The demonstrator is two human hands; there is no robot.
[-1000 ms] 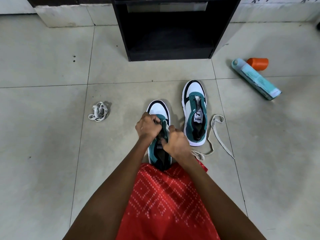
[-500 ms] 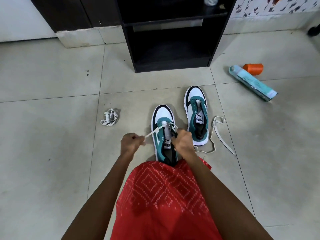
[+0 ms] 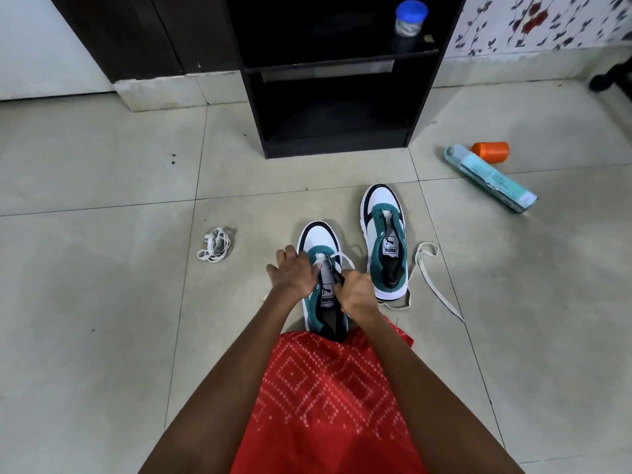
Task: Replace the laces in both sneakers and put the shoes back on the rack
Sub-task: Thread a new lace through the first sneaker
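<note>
Two white, teal and black sneakers stand on the tile floor, toes toward the black rack (image 3: 337, 145). The near sneaker (image 3: 319, 239) is between my hands. My left hand (image 3: 293, 273) curls over its left side, thumb by the eyelets. My right hand (image 3: 357, 291) pinches the white lace (image 3: 343, 260), which loops out of the front eyelets. A lace tip shows under my left wrist. The far sneaker (image 3: 383, 213) has no lace in it, and a loose off-white lace (image 3: 427, 268) lies to its right. A bundled white lace (image 3: 215, 249) lies on the floor to the left.
A teal tube (image 3: 492, 179) and an orange spool (image 3: 490, 152) lie at the right. On the rack's upper shelf stands a blue-lidded jar (image 3: 410, 17). Red patterned cloth (image 3: 325, 398) covers my lap and hides the near sneaker's heel.
My left hand pulled the lace out to the left, then came back onto the near sneaker. My right hand stayed at the eyelets. The camera tilted up, showing more of the rack.
</note>
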